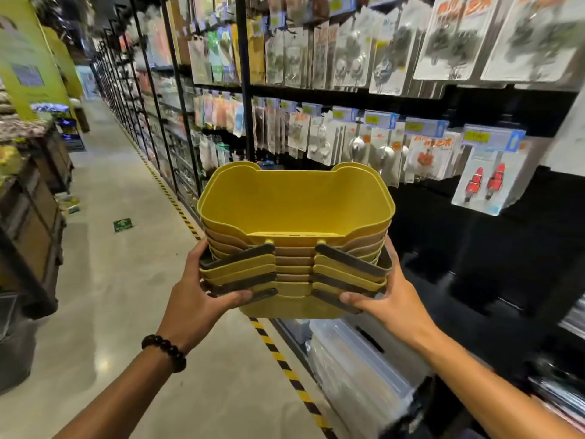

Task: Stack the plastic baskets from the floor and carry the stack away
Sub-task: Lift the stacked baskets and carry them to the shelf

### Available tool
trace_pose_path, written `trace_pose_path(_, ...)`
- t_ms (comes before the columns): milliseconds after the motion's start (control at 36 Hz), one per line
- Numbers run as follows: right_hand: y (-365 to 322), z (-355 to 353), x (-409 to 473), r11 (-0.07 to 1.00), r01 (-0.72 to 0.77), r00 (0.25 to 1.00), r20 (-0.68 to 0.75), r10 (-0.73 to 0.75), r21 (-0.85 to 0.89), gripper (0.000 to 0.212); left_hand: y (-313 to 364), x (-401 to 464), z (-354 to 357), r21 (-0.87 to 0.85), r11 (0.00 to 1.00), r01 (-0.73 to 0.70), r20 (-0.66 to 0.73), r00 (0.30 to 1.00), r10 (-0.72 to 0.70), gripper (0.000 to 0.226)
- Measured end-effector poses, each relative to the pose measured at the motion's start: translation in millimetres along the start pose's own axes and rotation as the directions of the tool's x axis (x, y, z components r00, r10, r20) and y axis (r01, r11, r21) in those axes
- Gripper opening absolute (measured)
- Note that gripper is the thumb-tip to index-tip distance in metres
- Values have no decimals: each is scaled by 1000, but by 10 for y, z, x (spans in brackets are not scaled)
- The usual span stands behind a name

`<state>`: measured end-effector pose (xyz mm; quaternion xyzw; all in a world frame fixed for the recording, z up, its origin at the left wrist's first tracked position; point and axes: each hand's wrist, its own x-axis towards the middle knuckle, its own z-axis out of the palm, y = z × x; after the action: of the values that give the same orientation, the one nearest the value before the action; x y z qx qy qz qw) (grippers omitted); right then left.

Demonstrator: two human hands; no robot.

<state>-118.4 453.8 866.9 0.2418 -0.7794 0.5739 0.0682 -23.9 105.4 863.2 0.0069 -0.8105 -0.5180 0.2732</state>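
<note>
A stack of several nested yellow plastic baskets [294,210] is held up in front of me at chest height, off the floor, with folded black and yellow handles along its near side. My left hand [196,299] grips the stack's left near corner, thumb under the handles. My right hand [389,299] grips the right near corner the same way. The top basket is empty inside. A dark bead bracelet sits on my left wrist.
A tall black shelf rack [348,99] with hanging packaged goods runs along the right. A yellow-black striped line [285,365] marks its base on the floor. Clear plastic boxes [354,365] sit low at right. Wooden display stands [31,223] line the left of the concrete aisle [120,280].
</note>
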Motion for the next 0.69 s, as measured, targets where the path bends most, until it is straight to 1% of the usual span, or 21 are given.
trace_pose_path(111, 63, 261, 89, 999, -42, 999, -31, 41, -28, 129, -313, 265, -95, -14, 1000, 6, 66, 998, -5, 119)
trace_pose_path(306, 219, 486, 157, 987, -143, 977, -167, 129, -73, 128, -633, 808, -36, -35, 999, -16, 201, 979, 23, 116)
trace_pose_path(528, 470, 455, 276, 956, -278, 924, -297, 241, -90, 128, -873, 1389, 378, -75, 997, -11, 361, 932, 37, 118)
trace_pose_path(694, 797, 367, 543, 937, -333, 876, -401, 268, -102, 134, -1082, 1906, 793, -108, 994, -31, 422, 904, 74, 116)
